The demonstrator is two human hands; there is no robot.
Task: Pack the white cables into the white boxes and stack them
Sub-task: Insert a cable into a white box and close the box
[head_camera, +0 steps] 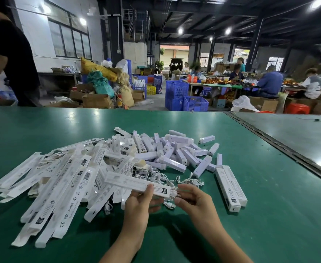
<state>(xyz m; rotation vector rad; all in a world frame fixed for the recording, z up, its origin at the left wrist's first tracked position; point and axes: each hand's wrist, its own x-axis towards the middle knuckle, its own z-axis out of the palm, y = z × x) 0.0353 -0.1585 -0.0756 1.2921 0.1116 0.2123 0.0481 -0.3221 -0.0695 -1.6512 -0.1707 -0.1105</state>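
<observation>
From the head camera, a green table (269,215) fills the lower half of the view, with both hands low in the middle. The left hand (138,203) grips a long white box (135,183) from below. Its thumb lies over the top edge and its fingers curl under the box, which is held nearly level just above the table. The right hand (192,200) is at the right end of the box. Its fingertips are drawn together and pinch a white cable (173,194) at the mouth of the box. A loose end with a plug hangs down between the two hands.

More loose cables (155,174) lie tangled on the table just behind the held box. On the left is a wide heap of flat empty boxes (60,185), printed and overlapping. Further back, near the middle, is a heap of short white sticks (174,150). Two closed boxes (231,186) lie side by side, touching, to the right of the hands.

Beyond the table's far edge are blue crates (176,95), cardboard cartons and a red stool (297,109). A person in black (13,54) stands at the left, and other workers (269,82) sit at tables far off on the right.
</observation>
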